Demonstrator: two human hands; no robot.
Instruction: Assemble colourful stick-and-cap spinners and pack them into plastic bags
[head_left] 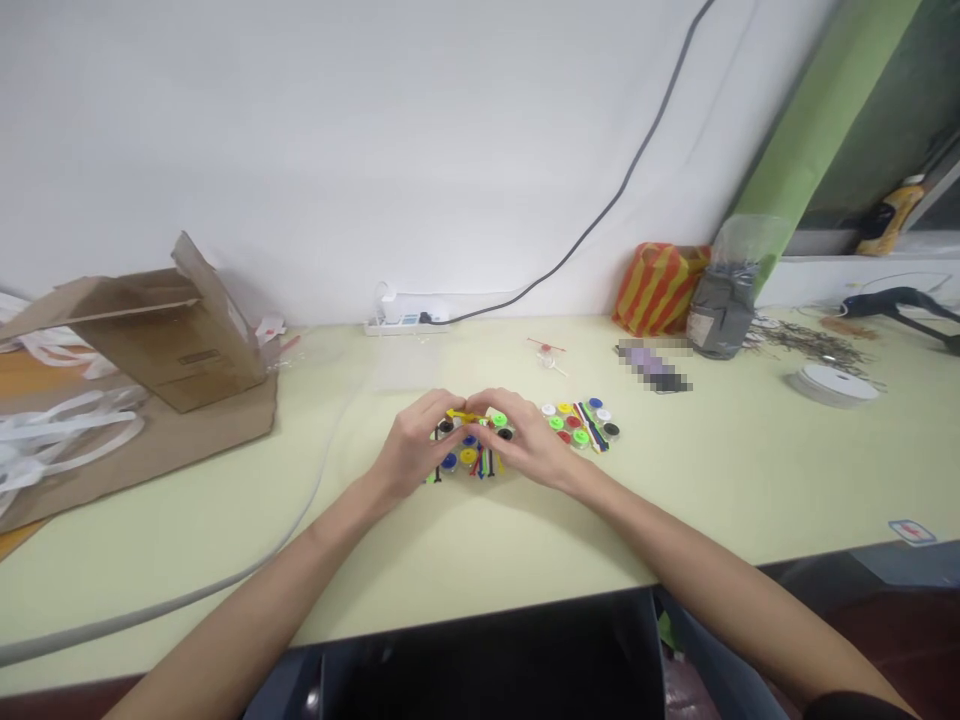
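My left hand (414, 442) and my right hand (526, 438) meet over the table, fingertips closed around a thin yellow arrow-shaped piece (459, 414). Part of that piece is hidden by my right fingers. Beneath the hands lie small round discs with coloured centres, among them a blue disc (448, 461) and a yellow disc (468, 456). Thin arrow-shaped strips (484, 463) in several colours lie beside them. Right of my right hand is a second group of discs, with a green disc (580, 437) and more coloured strips (592, 427) running between them.
An opened cardboard box (176, 350) stands at left by white strapping (75, 430). A grey cable (247, 570) crosses the table. Behind are a power strip (405, 325) and a small red-and-white piece (547, 352). At right are a striped bag (660, 290), grey-wrapped package (721, 310) and white spool (834, 385).
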